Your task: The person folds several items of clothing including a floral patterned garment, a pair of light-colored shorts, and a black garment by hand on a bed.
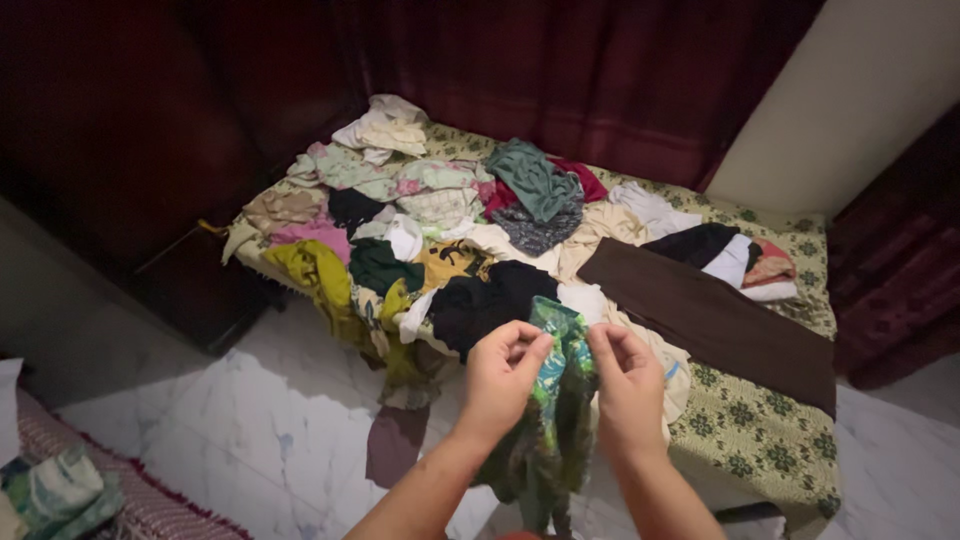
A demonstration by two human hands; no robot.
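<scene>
Fingers [528, 347] of both the left hand [500, 380] and the right hand [628, 385] pinch the top edge of a green patterned garment [552, 420], hanging above the floor. Step in hand appears to be squaring it up; next calls for even tension along that edge.

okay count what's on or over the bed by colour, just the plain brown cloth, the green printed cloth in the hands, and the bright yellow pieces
Brown cloth: 1
Green printed cloth, pinched by left hand and right hand: 1
Yellow pieces: 2, the hanging garment and the printed top
Total: 4

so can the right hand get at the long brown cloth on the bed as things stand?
Probably not right away. The right hand is pinching the green patterned garment together with the left hand. The brown cloth lies uncovered on the bed just beyond it, so the path looks free once it lets go.
</scene>
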